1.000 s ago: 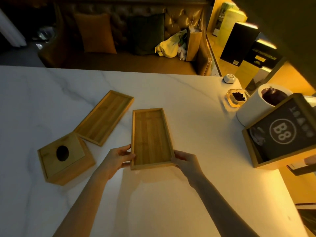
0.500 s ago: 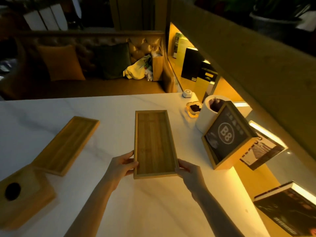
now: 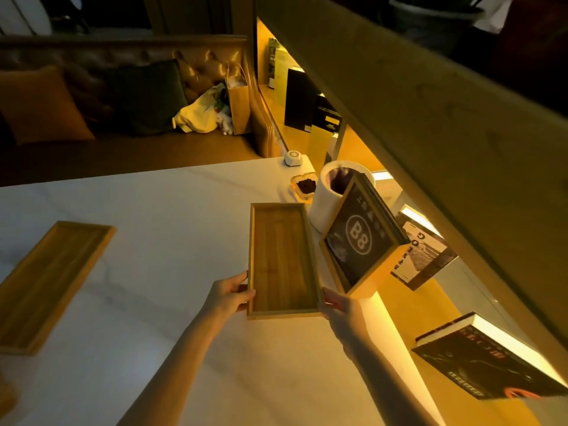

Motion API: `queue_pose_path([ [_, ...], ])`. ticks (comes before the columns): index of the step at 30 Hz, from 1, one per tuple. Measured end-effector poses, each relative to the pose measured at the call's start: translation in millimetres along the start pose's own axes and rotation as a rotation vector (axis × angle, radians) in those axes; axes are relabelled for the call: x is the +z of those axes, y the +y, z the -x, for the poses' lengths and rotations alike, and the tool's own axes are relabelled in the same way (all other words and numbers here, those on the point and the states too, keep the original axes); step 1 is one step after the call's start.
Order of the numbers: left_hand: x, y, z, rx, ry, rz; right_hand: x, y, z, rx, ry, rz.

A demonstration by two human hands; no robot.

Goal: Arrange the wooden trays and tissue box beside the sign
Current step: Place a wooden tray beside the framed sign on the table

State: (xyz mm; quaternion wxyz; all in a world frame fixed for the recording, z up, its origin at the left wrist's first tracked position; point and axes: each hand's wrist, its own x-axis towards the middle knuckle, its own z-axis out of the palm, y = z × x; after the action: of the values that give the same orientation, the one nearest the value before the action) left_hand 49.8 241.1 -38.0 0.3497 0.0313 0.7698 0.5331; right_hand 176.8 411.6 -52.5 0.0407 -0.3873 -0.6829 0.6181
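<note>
I hold a long wooden tray [image 3: 281, 259] by its near end, my left hand [image 3: 227, 295] on its left corner and my right hand [image 3: 339, 305] on its right corner. Its right side lies close along the wooden-framed black sign marked B8 [image 3: 358, 238], which stands tilted at the right edge of the white marble table [image 3: 172, 241]. A second wooden tray [image 3: 52, 281] lies flat at the far left of the table. Only a dim corner of the wooden tissue box [image 3: 6, 398] shows at the bottom left edge.
Behind the sign stand a white cylinder [image 3: 325, 198], a small glass dish [image 3: 304, 186] and a white puck [image 3: 292, 157]. Books [image 3: 488, 361] and magazines [image 3: 421, 256] lie on the lit ledge to the right. A sofa with cushions [image 3: 123, 99] sits beyond the table.
Both hands have carried the tray rightwards across the table until it sits beside the sign. The other tray and the tissue box have slid towards the left edge of my view.
</note>
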Motion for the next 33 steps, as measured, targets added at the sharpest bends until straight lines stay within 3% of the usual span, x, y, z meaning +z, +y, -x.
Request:
queue_pose_path([
  [6,16,0,-27,-0.035,-0.021,-0.022,-7,12,-26,0.128,0.091,-0.058],
  [18,28,-20,-58,-0.038,0.010,-0.015,-5,25,-52,0.065,0.085,0.100],
  [25,40,-29,-68,0.046,0.111,-0.239,13,38,-54,-0.050,0.282,0.329],
  [30,47,-40,-73,0.101,0.150,-0.400,21,47,-53,-0.024,0.329,0.267],
  [33,48,-45,-75,0.137,0.153,-0.456,20,49,-53,-0.050,0.324,0.396],
])
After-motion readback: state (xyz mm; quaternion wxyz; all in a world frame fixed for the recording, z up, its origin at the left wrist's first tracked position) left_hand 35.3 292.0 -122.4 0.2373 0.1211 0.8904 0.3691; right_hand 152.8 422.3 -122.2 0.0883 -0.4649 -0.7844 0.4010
